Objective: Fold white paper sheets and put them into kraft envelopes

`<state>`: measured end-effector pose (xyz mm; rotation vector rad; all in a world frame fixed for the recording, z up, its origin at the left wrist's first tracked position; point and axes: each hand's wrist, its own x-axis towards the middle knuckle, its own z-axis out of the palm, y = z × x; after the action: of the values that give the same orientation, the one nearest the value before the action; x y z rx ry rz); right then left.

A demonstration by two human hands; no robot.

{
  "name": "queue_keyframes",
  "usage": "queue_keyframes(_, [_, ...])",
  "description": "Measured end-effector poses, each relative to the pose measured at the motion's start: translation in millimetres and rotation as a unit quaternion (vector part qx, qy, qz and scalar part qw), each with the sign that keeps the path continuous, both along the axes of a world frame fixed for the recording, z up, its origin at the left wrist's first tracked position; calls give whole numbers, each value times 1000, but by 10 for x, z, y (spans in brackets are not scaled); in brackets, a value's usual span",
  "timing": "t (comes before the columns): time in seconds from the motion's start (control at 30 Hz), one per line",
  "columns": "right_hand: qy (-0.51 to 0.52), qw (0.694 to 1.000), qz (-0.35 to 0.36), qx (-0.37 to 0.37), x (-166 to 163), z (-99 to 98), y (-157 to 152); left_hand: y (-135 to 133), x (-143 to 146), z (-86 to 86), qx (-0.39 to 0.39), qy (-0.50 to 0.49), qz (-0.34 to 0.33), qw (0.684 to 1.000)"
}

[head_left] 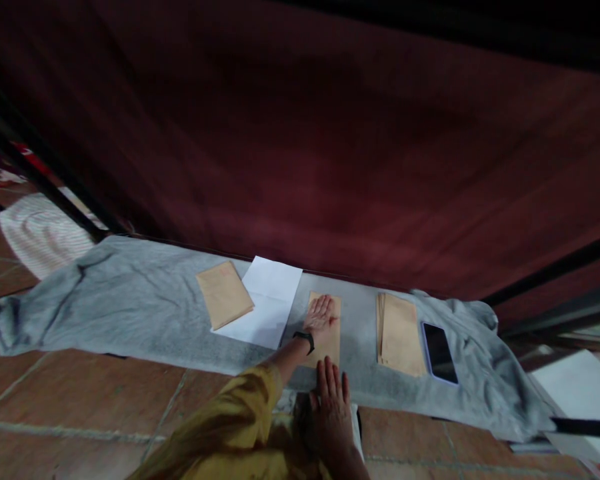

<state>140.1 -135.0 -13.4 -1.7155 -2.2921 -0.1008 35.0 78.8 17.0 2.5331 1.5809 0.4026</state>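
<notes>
A brown paper envelope [333,343] lies lengthwise on the grey cloth in front of me. My left hand [321,317], with a dark band at the wrist, rests flat on its upper part, fingers stretched out. At its near end is my right hand [333,400], fingers extended and palm down, holding nothing; its fingertips reach the envelope's lower edge. To the left, another brown envelope or small stack [224,293] overlaps a creased white paper sheet [270,300]. A stack of several brown envelopes [401,333] lies to the right.
A phone [440,353] with a dark screen lies right of the stack. Grey cloth [145,300] covers the long low surface, bunched at both ends. Behind it hangs a dark red fabric [320,167] between black bars. Below is a tiled floor [95,393].
</notes>
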Motion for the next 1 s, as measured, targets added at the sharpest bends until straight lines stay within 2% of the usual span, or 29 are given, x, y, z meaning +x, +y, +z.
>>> queue_keyframes(0.1, [4,1000,-4,-7,-6,20,-6,44,-36,-6,1,-3,14,1000])
queue_keyframes(0.23, [4,1000,-4,-22,-10,64,-6,24,-55,-96,-4,-4,30,1000])
queue_keyframes(0.33, [-3,1000,-8,-25,-7,82,0,-10,-81,-156,-15,5,65,998])
queue_keyframes(0.47, [-6,1000,-9,-24,-10,65,-2,-131,-50,-155,-14,9,101,995])
queue_keyframes(0.6, [-8,1000,-12,-11,-3,-5,-12,-432,60,-154,16,-8,28,999])
queue_keyframes(0.73, [-10,1000,3,-16,21,-77,-14,-718,36,-210,7,2,-29,1000])
queue_keyframes(1.0, [-18,1000,-9,-13,11,-47,-1,-811,-265,-177,0,15,-9,1000])
